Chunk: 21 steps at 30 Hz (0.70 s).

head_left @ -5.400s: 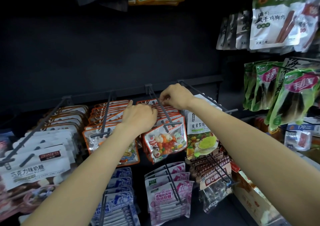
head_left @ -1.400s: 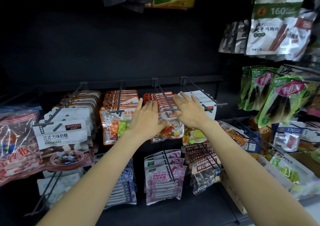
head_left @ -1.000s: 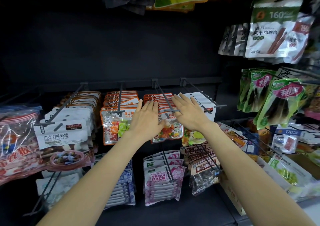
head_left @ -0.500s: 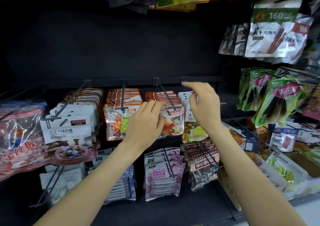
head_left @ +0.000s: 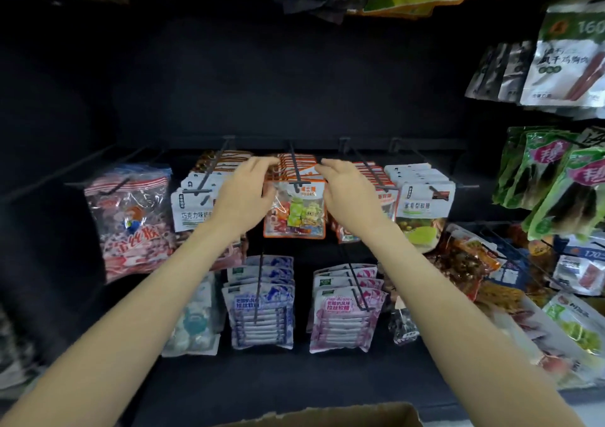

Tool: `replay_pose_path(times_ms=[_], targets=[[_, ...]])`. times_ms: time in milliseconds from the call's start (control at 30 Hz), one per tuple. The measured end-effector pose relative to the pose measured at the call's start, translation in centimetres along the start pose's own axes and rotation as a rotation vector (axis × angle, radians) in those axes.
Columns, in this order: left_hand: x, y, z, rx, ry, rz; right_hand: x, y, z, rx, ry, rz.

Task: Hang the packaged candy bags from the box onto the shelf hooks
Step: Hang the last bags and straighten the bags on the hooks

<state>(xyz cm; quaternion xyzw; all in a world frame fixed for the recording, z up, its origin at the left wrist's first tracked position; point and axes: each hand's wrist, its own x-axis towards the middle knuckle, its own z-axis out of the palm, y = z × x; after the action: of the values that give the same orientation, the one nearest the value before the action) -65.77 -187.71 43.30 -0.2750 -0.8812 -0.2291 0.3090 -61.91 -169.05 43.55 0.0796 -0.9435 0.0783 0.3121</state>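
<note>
A row of orange-edged candy bags (head_left: 296, 212) hangs on a dark shelf hook (head_left: 294, 173) in the middle of the shelf. My left hand (head_left: 245, 197) is at the row's left side, fingers curled over the bag tops and thumb against the front bag. My right hand (head_left: 347, 194) is at the right side, its fingertips touching the bags' upper right corners; its thumb is hidden. A second orange-edged row (head_left: 376, 194) hangs just right of it, partly behind my right wrist. The cardboard box rim (head_left: 327, 413) shows at the bottom edge.
White chocolate-candy packs (head_left: 193, 210) and a red-striped bag (head_left: 131, 220) hang to the left, white star-candy packs (head_left: 422, 204) to the right. Blue (head_left: 262, 302) and pink (head_left: 343, 305) packs hang on lower hooks. Green snack bags (head_left: 556, 181) crowd the right side.
Both hands left the right-hand orange row and moved left to the middle hook's row. The view pulled back and the box rim came into sight.
</note>
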Motion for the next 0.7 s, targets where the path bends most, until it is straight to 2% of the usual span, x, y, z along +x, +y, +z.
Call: replay_pose_path(times_ms=[67, 233, 433, 533, 700], targets=[[0.8, -0.7, 1.3, 0.078, -0.093, -0.034, 1.0, 0.2, 1.3, -0.069, -0.033, -0.015], [1.8, -1.7, 2.9, 0.224, -0.136, -0.001, 2.4, 0.0, 2.9, -0.195, -0.056, -0.056], [-0.1, -2.7, 3.7, 0.268, 0.017, 0.175, 1.2, 0.2, 3.6, -0.114, 0.05, -0.09], [-0.5, -2.8, 3.8, 0.256, 0.067, 0.208, 1.1, 0.1, 3.3, -0.081, 0.032, -0.058], [0.5, -2.4, 3.6, 0.235, -0.087, 0.089, 2.5, -0.4, 2.6, -0.122, -0.106, -0.041]])
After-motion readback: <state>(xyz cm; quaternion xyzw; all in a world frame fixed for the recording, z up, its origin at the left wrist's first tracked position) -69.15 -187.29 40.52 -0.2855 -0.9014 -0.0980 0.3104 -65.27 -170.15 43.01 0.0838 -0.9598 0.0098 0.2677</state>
